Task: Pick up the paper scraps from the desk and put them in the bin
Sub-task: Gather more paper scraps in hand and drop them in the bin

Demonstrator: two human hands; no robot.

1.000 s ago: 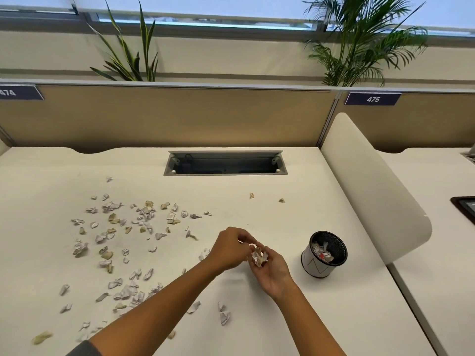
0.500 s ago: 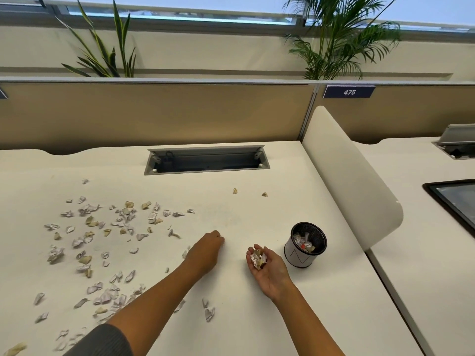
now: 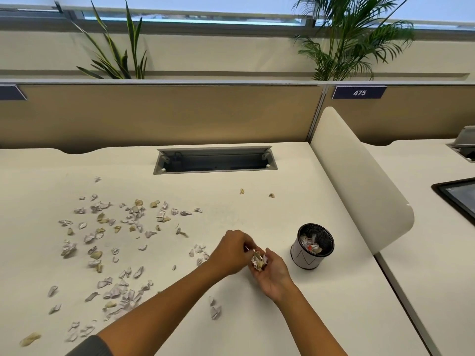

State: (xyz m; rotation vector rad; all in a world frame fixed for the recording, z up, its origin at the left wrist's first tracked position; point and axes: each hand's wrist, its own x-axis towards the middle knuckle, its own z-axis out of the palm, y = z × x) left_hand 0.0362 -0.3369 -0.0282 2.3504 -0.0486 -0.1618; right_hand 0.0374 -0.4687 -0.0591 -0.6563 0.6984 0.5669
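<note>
Many small crumpled paper scraps (image 3: 113, 242) lie scattered over the left half of the cream desk (image 3: 257, 214). My right hand (image 3: 273, 274) is cupped palm up, holding a small heap of scraps (image 3: 259, 261). My left hand (image 3: 231, 251) is beside it, fingertips pinched together at the heap; what it holds is too small to tell. A small white bin (image 3: 312, 246) with a black mesh rim stands just right of my hands, with scraps inside. Two loose scraps (image 3: 214, 308) lie near my forearms.
A grey cable tray opening (image 3: 216, 163) is set into the desk at the back. A curved cream divider (image 3: 359, 181) rises on the right, with another desk and a dark tablet (image 3: 460, 196) beyond. A tan partition (image 3: 167, 114) closes the back. Two scraps (image 3: 257, 193) lie far back.
My left hand went out to the desk surface left of my right hand half a second ago, then came back to the heap in my right palm. My head also turned.
</note>
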